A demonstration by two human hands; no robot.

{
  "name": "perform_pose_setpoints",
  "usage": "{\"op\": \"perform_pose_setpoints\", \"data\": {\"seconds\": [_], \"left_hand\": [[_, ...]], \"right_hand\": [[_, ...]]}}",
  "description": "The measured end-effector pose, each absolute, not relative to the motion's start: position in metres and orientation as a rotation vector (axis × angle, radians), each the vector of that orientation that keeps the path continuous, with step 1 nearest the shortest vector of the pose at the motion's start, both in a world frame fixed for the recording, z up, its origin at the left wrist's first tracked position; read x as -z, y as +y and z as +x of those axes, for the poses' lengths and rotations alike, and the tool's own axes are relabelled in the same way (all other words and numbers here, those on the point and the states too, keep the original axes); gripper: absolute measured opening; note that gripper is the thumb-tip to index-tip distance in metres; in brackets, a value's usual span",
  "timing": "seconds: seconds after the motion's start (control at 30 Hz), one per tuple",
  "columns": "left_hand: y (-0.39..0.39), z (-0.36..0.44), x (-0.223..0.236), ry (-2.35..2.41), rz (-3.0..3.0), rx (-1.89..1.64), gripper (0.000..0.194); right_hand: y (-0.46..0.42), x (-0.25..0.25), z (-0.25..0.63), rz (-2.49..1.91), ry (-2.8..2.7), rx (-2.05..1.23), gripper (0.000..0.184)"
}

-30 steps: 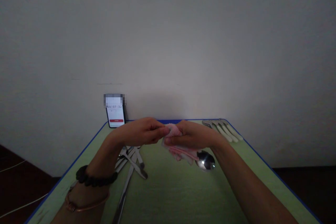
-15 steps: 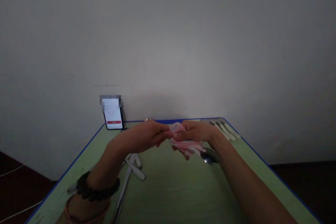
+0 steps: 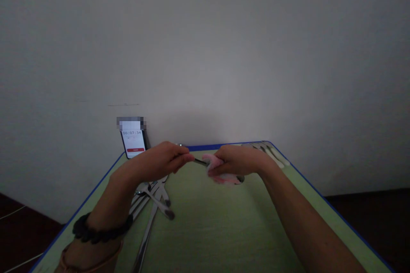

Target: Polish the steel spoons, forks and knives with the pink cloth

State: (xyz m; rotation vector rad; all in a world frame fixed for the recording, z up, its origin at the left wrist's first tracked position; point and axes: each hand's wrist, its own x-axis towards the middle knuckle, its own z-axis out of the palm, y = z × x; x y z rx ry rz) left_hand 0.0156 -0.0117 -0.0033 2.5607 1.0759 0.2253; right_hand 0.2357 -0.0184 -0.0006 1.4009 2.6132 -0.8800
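Above the green table my left hand [image 3: 165, 160] pinches the handle end of a metal spoon [image 3: 200, 162]. My right hand [image 3: 238, 160] is closed around a pink and white cloth [image 3: 224, 178], which is folded over the spoon's middle. A bit of the spoon's bowl shows at the cloth's right end; the rest lies hidden under cloth and fingers. Below my left wrist a loose pile of metal cutlery [image 3: 158, 204], spoons among it, rests on the table [image 3: 218, 230].
A lit phone [image 3: 133, 143] leans on the wall at the table's back left corner. Several pieces of cutlery [image 3: 272, 155] lie side by side at the back right. Something shiny [image 3: 181, 145] sits by the back edge. The wall [image 3: 205, 51] rises directly behind.
My left hand has moved left, away from the cloth, baring part of the spoon's handle. The cloth now covers more of the spoon's bowl. More of the cutlery pile shows.
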Motion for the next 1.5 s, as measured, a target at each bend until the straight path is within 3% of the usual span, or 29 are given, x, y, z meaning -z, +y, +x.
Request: {"op": "perform_pose_setpoints", "data": {"seconds": [0.27,0.53,0.7,0.93,1.1,1.27,1.37,1.43,1.5], "left_hand": [[-0.011,0.020,0.005,1.107,2.650,-0.218,0.039],[-0.007,0.012,0.004,1.089,2.535,-0.265,0.041],[-0.010,0.010,0.000,1.025,2.485,-0.354,0.042],[-0.006,0.003,0.000,1.022,2.436,-0.311,0.043],[-0.001,-0.002,0.004,1.029,2.417,-0.342,0.044],[0.002,-0.009,0.003,1.098,2.377,-0.481,0.044],[0.005,-0.003,0.007,1.187,2.264,-0.742,0.044],[0.006,0.009,0.014,1.196,2.112,-0.913,0.044],[0.006,0.027,0.025,1.110,1.999,-0.937,0.043]], "right_hand": [[-0.035,-0.017,0.241,1.740,2.441,0.420,0.028],[-0.031,-0.014,0.245,1.773,2.385,0.372,0.038],[-0.019,0.000,0.242,1.506,2.533,0.649,0.036],[-0.001,0.019,0.255,1.163,2.544,1.433,0.038],[0.002,0.015,0.267,1.251,2.630,1.402,0.039],[0.005,0.014,0.272,1.513,2.813,1.263,0.045],[0.012,0.021,0.264,1.929,3.033,1.175,0.042],[0.017,0.025,0.250,2.365,3.175,1.328,0.040],[0.019,0.028,0.233,2.691,3.137,1.877,0.041]]}}
